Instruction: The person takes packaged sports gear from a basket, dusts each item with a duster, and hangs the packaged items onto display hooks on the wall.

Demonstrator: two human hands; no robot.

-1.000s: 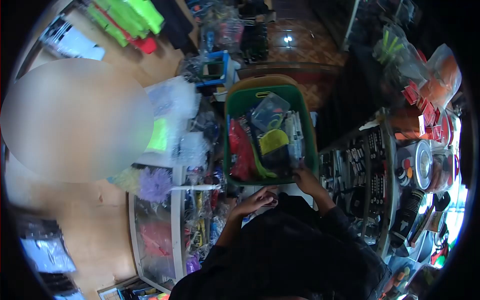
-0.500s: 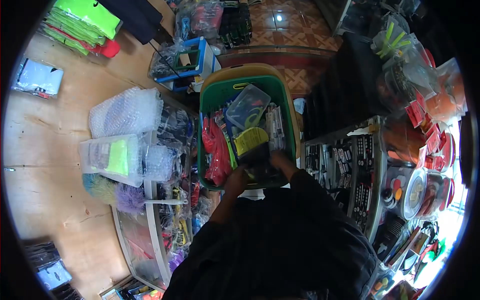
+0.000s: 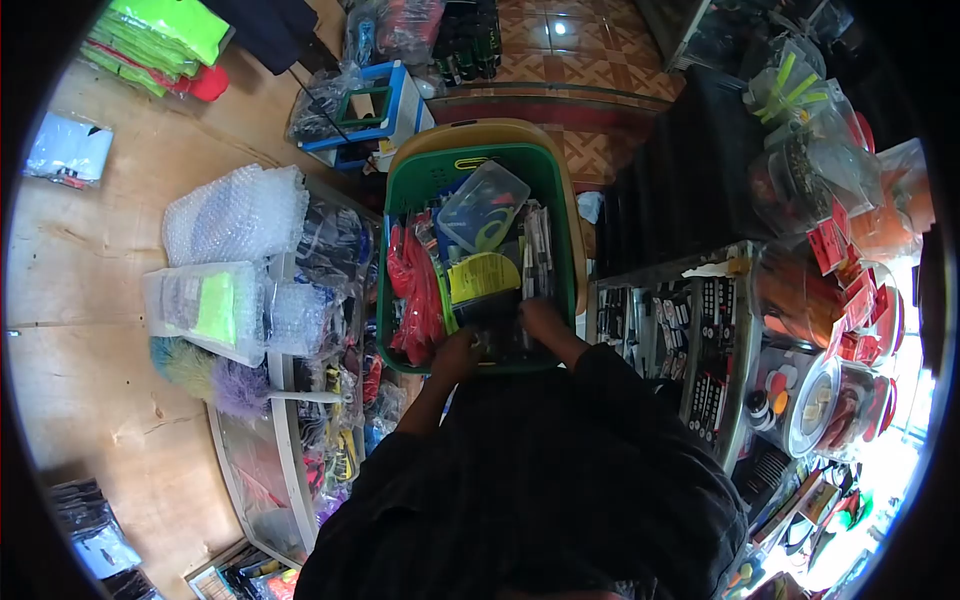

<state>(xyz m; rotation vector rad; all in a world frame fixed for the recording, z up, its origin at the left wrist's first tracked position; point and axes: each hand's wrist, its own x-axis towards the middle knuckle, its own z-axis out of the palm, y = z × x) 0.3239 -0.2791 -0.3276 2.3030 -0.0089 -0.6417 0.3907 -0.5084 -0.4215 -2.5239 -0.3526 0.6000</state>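
A green plastic basket [image 3: 574, 250] full of goods stands in front of me, set inside a tan one [image 3: 400, 150]. At its near end, my left hand [image 3: 458, 354] and my right hand [image 3: 543, 322] are on either side of a black pack with a yellow label [image 3: 484, 277]. Both hands look closed at its lower edge; the fingertips are partly hidden in shadow. Left of the pack lies a red plastic-wrapped bundle [image 3: 415, 300]. A clear plastic box [image 3: 484, 206] sits tilted beyond the pack, and slim packaged items [image 3: 538, 250] stand along the right side.
Bubble-wrapped goods [image 3: 235, 220] and a purple duster [image 3: 240, 390] lie on the left counter. A blue-framed box [image 3: 390, 108] stands past the basket. To the right are a rack of packaged items [image 3: 710, 350] and clear tubs [image 3: 800, 400]. Tiled floor [image 3: 580, 45] shows at the far end.
The whole view has shifted slightly, so the basket and shelves appear a little further left and up. Both hands stay at the pack with little change.
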